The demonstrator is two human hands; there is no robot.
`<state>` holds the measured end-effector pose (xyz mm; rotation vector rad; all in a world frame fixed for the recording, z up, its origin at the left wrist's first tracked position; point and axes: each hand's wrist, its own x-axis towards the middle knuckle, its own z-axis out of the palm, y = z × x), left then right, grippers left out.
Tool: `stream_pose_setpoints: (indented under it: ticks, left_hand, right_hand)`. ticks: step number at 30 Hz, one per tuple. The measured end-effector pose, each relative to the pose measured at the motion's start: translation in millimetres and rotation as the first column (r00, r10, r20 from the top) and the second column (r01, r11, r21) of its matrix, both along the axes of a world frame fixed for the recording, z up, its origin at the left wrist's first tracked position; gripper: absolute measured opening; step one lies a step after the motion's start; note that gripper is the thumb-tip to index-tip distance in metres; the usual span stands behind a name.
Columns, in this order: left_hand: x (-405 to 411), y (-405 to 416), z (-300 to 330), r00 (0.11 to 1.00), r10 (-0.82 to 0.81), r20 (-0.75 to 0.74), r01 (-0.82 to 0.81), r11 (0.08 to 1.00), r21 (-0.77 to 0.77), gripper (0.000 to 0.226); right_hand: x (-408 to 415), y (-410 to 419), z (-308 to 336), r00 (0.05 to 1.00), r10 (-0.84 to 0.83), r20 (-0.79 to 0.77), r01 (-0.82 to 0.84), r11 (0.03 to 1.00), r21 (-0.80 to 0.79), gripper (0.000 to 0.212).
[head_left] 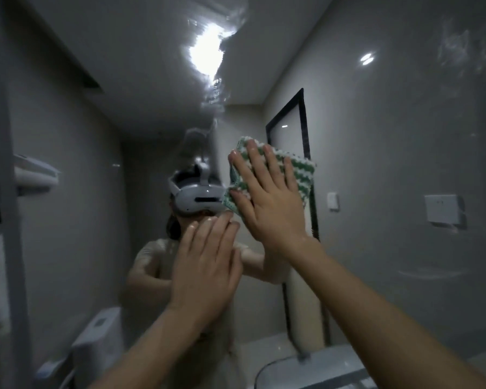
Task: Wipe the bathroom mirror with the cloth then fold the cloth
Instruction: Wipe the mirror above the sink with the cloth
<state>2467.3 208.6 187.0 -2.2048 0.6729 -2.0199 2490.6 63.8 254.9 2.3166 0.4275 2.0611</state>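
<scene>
Up high, right hand [267, 197] flat on green-and-white cloth [298, 175] against mirror [390, 122], left hand [208, 262] open-fingered beside; no legible writing.

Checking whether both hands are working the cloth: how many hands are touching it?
1. The right hand presses the cloth flat against the mirror; the left hand is beside it, lower left, off the cloth.

Single head-worn, wide-angle view: the camera is facing straight into the bathroom mirror [376, 136] at close range, tilting slightly upward, with both forearms entering from the near bottom edge.
</scene>
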Motion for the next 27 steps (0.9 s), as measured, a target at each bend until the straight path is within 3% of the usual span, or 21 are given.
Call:
stream_pose_setpoints:
  ticks: [4, 10, 15, 19, 21, 23, 27]
  left_hand:
    - [-2, 6, 72, 1.0, 0.024, 0.01, -0.023, 0.995, -0.1, 0.048]
    - [-1, -6, 131, 0.998, 0.059, -0.014, -0.06, 0.997, -0.053, 0.047]
    - [5, 2, 143, 0.998, 0.06, 0.036, -0.06, 0.998, -0.024, 0.048]
    - [12, 20, 135, 0.993, 0.0, 0.117, 0.014, 0.992, -0.123, 0.045]
    - [13, 22, 133, 0.99, -0.014, 0.142, 0.04, 0.982, -0.183, 0.042]
    - [13, 21, 132, 0.988, -0.012, 0.151, 0.043, 0.978, -0.205, 0.04]
    - [13, 20, 130, 0.989, -0.002, 0.149, 0.035, 0.976, -0.217, 0.043]
  right_hand:
    - [2, -29, 25, 0.999, -0.051, -0.008, 0.05, 0.995, -0.081, 0.055]
    - [3, -79, 50, 0.998, 0.018, -0.062, 0.001, 0.955, 0.295, 0.056]
    - [4, -81, 61, 0.999, 0.009, -0.05, 0.024, 0.792, 0.61, 0.059]
    - [0, -42, 86, 0.993, 0.068, -0.093, 0.031, 0.619, 0.785, 0.059]
    - [-1, -19, 92, 0.995, 0.058, -0.084, 0.025, 0.665, 0.746, 0.059]
    - [-1, 3, 95, 0.998, 0.034, -0.058, 0.011, 0.77, 0.638, 0.059]
    - [-5, 39, 110, 0.999, 0.042, 0.005, -0.042, 0.984, 0.174, 0.059]
